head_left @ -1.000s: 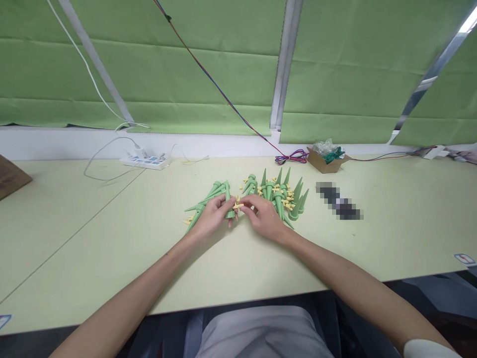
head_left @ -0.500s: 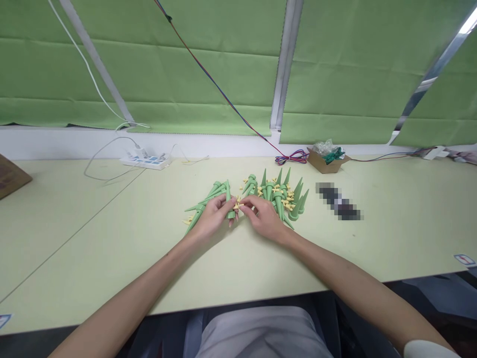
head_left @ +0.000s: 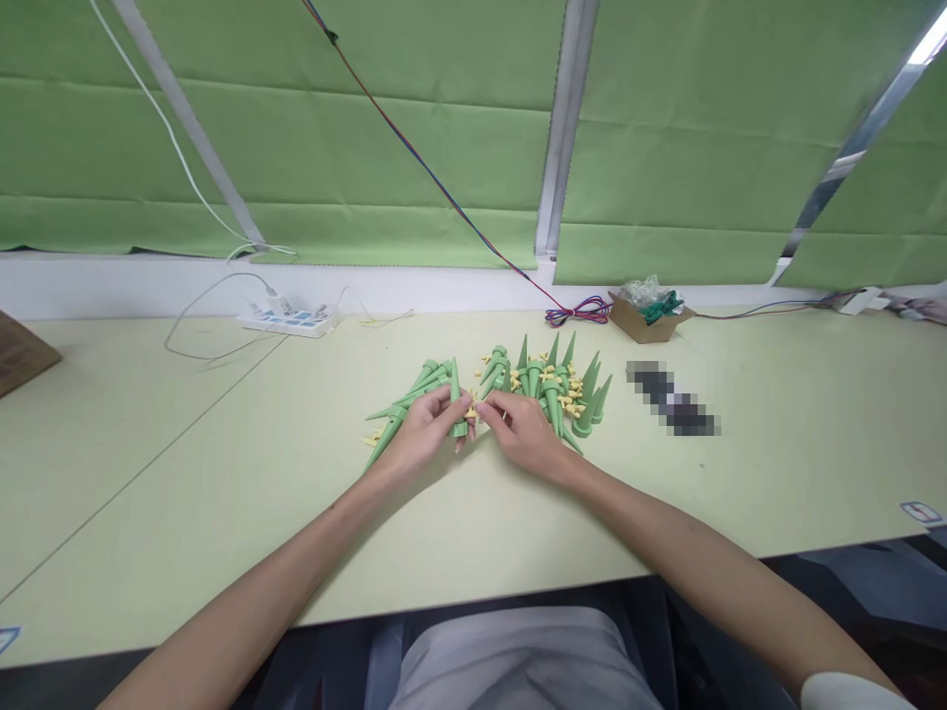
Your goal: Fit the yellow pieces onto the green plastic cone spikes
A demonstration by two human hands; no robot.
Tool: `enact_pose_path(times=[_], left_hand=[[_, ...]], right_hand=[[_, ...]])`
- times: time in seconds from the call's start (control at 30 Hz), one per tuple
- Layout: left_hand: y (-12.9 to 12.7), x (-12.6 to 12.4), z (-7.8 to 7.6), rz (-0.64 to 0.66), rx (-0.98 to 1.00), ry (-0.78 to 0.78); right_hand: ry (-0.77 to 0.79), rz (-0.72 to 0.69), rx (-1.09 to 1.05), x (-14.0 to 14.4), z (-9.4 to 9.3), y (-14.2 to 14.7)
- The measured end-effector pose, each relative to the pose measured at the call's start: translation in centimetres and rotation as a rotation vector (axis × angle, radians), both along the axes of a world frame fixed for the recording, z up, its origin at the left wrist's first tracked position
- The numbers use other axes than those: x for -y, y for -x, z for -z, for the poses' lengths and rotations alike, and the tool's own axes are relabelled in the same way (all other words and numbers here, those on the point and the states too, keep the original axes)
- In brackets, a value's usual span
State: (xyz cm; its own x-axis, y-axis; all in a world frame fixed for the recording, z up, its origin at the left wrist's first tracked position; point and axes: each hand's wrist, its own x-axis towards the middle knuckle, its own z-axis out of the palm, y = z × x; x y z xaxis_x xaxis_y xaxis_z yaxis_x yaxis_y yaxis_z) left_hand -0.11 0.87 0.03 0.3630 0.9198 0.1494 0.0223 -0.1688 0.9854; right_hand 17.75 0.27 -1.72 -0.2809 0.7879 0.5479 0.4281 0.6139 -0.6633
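My left hand [head_left: 427,426] is closed around a green plastic watering spike [head_left: 455,383], its point upward and its wide end below my thumb. Beside my left thumb sits a small yellow plastic valve [head_left: 474,402], pinched at its right side by the thumb and forefinger of my right hand [head_left: 524,432]. Whether the valve is seated in the spike is hidden by my fingers. Left of my left hand lie several green spikes [head_left: 392,431] with a few yellow pieces. Behind my right hand is a pile of green spikes [head_left: 534,377] mixed with yellow valves [head_left: 570,405].
A small cardboard box [head_left: 645,323] with clear plastic and green stuff stands at the back, next to coiled wire [head_left: 579,314]. A white power strip [head_left: 287,321] lies back left. To the right is a blurred-out dark object [head_left: 672,398]. A brown board [head_left: 22,355] sits far left.
My hands stay almost in place, the right fingers shifting slightly at the yellow valve. The whole view has moved a little; the piles look the same.
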Motion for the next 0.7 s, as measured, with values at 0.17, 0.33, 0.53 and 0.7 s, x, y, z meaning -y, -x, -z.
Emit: enact_pose_path(times=[0.17,0.33,0.53,0.7], left_hand=[[-0.20,0.35,-0.40,0.023,-0.005,0.000],[-0.21,0.46,-0.47,0.037,-0.005,0.001],[0.00,-0.03,0.11,0.007,0.012,-0.011],[0.06,-0.26,0.33,-0.020,0.026,0.003]], right_hand=[[0.005,0.007,0.021,-0.08,0.09,-0.04],[0.040,0.018,0.015,-0.17,0.29,-0.07],[0.027,0.010,-0.049,0.15,-0.12,-0.04],[-0.026,-0.063,-0.086,0.11,-0.03,-0.02]])
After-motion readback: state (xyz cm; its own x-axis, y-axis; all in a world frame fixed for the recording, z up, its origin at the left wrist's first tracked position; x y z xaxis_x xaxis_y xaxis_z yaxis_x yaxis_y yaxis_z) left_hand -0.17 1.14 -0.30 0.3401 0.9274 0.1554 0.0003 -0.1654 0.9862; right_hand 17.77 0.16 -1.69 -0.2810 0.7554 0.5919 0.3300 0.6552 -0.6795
